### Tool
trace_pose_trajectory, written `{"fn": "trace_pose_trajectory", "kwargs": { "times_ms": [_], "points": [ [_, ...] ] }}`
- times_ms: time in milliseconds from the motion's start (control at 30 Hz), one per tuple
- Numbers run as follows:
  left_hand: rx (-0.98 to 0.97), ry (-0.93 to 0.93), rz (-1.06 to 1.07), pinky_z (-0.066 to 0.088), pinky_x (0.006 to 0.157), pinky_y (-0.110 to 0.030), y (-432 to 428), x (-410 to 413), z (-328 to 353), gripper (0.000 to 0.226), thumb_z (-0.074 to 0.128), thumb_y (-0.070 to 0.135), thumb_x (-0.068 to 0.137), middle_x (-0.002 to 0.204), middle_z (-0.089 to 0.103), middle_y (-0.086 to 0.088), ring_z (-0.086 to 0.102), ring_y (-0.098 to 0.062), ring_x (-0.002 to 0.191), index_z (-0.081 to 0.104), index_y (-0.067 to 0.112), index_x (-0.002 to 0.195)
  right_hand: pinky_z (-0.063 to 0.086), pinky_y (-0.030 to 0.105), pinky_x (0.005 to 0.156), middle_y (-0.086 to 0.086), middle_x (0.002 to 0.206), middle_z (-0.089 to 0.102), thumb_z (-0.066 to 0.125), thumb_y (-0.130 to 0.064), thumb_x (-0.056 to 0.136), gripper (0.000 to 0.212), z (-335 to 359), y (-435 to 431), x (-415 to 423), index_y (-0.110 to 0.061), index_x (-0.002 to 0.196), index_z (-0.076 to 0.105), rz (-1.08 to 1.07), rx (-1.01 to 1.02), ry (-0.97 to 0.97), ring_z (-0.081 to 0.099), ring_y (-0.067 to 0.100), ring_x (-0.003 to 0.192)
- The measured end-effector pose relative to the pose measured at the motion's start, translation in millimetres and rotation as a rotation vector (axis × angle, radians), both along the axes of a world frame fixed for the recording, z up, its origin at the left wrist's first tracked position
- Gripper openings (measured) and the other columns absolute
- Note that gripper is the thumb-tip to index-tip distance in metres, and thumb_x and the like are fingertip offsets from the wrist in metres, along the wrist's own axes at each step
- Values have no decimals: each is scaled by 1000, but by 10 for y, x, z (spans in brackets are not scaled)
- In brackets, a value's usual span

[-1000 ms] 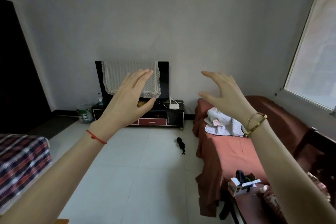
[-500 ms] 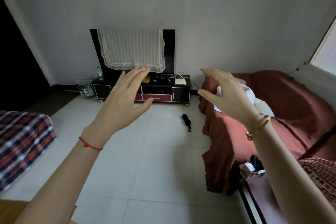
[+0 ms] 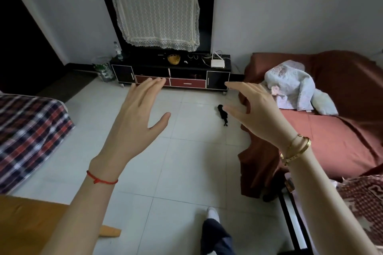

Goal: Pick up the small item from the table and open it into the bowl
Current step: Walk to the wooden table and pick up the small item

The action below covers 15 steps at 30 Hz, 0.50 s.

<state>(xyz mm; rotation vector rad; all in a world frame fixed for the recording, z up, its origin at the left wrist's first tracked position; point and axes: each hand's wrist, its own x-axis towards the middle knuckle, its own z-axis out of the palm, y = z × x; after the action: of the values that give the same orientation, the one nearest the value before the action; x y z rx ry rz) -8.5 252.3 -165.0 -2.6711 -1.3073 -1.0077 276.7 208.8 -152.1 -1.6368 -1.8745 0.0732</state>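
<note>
Both hands are raised in front of me, empty and apart. On my left hand the fingers are stretched flat and forward with the thumb splayed out; a red string circles that wrist. On my right hand the fingers are loosely curved, the thumb below them, nothing between them; gold bracelets sit on that wrist.

Beneath the hands I see pale floor tiles with a small black object lying on them near the right thumb's line of sight. Against the far wall stands a low black TV cabinet with red drawers, a lace cloth draped over the dark screen above it. A rust-red covered couch runs along the right, with a pale blue cloth bunched on it. A plaid-covered surface sits at left.

At the bottom left corner I see an orange wooden bench edge. I cannot find the small item or the bowl in view.
</note>
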Motion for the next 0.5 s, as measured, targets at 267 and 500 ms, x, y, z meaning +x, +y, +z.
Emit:
{"fn": "trace_pose_trajectory", "kwargs": {
  "times_ms": [267, 500],
  "points": [
    [-86, -37, 153, 13, 126, -39, 545, 176, -172, 60, 54, 34, 96, 154, 39, 5, 29, -6, 144, 32, 24, 151, 39, 34, 105, -8, 129, 59, 56, -51, 81, 56, -226, 867, 255, -28, 132, 50, 113, -71, 7, 47, 14, 124],
    [-158, -77, 327, 18, 125, -45, 950, 309, -300, 59, 54, 33, 96, 154, 43, 1, 32, -15, 147, 34, 21, 150, 34, 24, 101, -11, 129, 58, 56, -52, 82, 54, -264, 1738, 440, -30, 131, 48, 242, -121, -18, 47, 11, 123]
  ]
}}
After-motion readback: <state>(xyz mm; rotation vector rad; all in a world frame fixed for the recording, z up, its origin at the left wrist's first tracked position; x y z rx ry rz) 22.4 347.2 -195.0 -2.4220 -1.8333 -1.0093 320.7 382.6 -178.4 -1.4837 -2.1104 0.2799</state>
